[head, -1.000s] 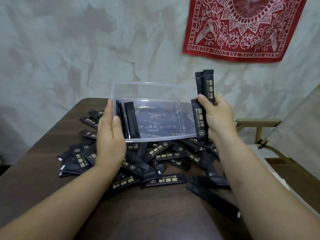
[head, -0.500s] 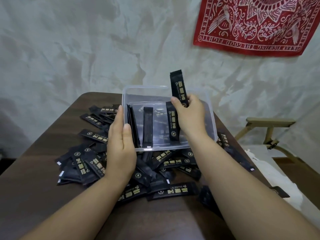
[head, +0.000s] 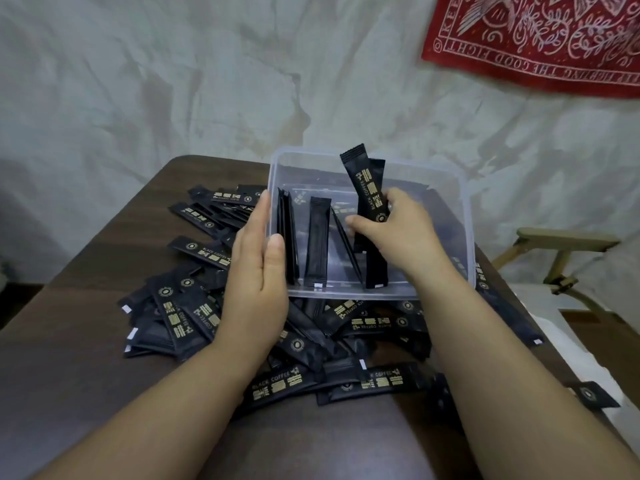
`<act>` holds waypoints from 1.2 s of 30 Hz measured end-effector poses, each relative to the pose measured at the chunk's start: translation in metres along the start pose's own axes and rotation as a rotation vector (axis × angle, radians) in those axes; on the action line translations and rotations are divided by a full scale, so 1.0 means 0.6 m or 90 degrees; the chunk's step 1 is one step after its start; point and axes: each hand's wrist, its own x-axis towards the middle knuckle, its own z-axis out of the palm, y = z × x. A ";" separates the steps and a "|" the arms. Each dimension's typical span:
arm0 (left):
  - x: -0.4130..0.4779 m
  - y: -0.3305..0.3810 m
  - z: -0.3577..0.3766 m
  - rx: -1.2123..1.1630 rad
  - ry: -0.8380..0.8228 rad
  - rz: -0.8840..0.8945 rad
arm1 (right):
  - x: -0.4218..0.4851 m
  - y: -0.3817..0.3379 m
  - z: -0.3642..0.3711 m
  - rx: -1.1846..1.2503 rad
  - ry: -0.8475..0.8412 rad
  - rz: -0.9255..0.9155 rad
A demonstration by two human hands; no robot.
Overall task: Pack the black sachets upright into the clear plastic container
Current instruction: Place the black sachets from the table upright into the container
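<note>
The clear plastic container (head: 468, 237) sits tipped towards the camera on a heap of loose sachets (head: 194, 317), its open top facing up and forward. Inside it, a thin stack of black sachets (head: 288, 237) stands on end, edge-on against the left wall; how many are in the stack cannot be told. Just right of it one single sachet (head: 317, 244) stands upright with its plain back showing, and beside that a leaning sachet (head: 346, 249) slants with its top to the left. The right hand (head: 398, 233) is inside the container, thumb and fingers pinching two held sachets (head: 366, 188). Their long axes are close to upright, the tops rise above the rim, and the front one shows gold "BLACK COFFEE" print. The left hand (head: 254, 271) lies flat with straight fingers against the outside of the container's left wall, thumb at the near corner. The heap spreads left of and nearer than the container over the dark brown worktop (head: 69, 358). Right of the container is a wooden frame (head: 561, 244). Beyond it, up to the right, hangs a red bandana (head: 540, 39).
</note>
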 end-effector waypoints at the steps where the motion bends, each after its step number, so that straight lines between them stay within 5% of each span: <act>1: -0.001 0.000 -0.001 -0.003 -0.004 0.003 | -0.001 -0.002 0.004 -0.005 -0.013 0.007; 21: -0.007 0.006 -0.003 0.002 -0.050 0.000 | -0.027 -0.049 0.023 0.265 -0.158 0.165; 36: -0.008 0.003 -0.003 0.003 -0.052 0.015 | -0.037 -0.054 0.033 0.229 -0.180 0.165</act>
